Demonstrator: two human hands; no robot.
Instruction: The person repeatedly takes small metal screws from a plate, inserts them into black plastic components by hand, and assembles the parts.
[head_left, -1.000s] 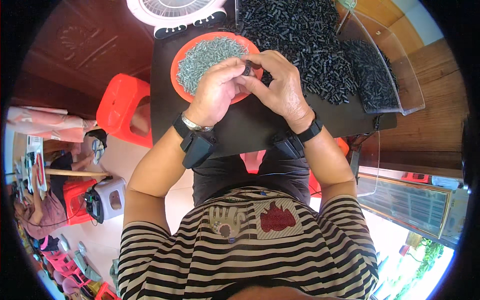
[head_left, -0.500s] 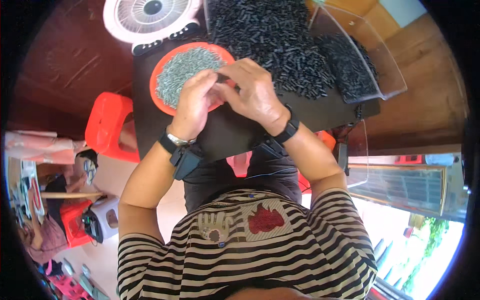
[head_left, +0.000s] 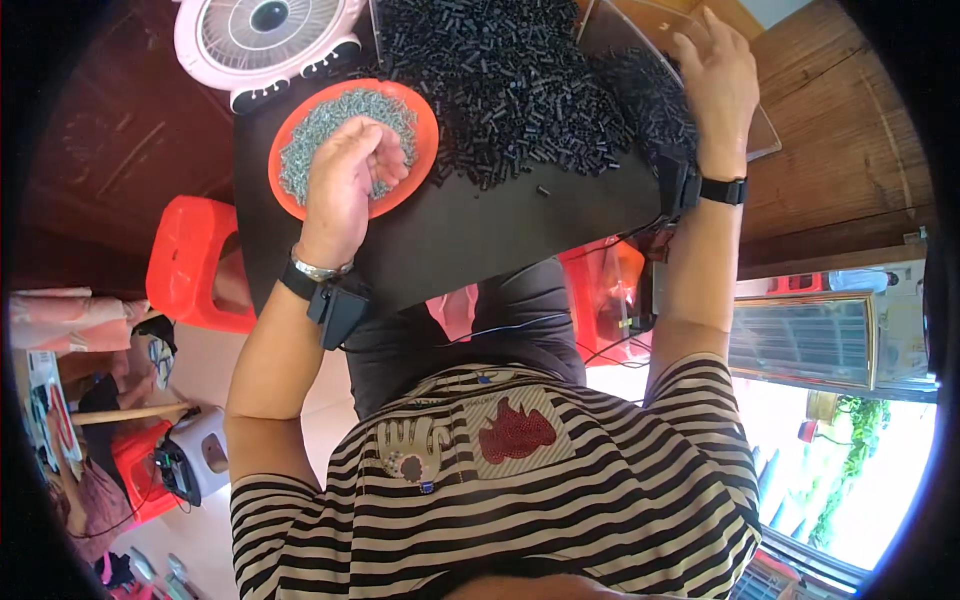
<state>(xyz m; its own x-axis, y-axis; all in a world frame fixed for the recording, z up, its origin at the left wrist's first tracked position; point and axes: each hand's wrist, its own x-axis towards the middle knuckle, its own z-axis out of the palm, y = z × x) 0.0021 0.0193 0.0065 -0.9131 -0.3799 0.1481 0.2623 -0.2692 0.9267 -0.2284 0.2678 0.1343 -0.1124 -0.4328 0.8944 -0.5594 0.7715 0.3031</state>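
Bare hands stand well apart across a dark worktop (head_left: 450, 240): the left hand (head_left: 350, 185) loosely curled over an orange-red plastic bowl (head_left: 425, 150), the right hand (head_left: 722, 90) stretched out by a clear plastic bin (head_left: 768, 140), its fingers spread wide. Nothing shows in the right hand's grasp; whether the left one's half-hidden palm cradles a part, the view cannot tell.

Silvery metal pieces (head_left: 300, 160), too fine to name more closely, fill the bowl beneath the left hand. Black tubular pieces (head_left: 500, 90) lie heaped just to the bowl's right, with more in the bin, near the right hand. One lone black piece (head_left: 543, 190) rests apart off the heap's near edge.

Good handling here would seem to call for a low, cupped left hand within the bowl's rim, so that any dropped metal falls back among its own kind. By the bin, the right hand does best to clear the upright wall and to let small parts go close above the pile, lest they bounce out. Light fingertip grips should suit pieces this small; a knock from the black wrist-worn box (head_left: 340, 312) could scatter them.

Farther out, a pink-and-white electric fan (head_left: 270, 20) stands beyond the bowl, a red plastic stool (head_left: 185, 265) left of the worktop.
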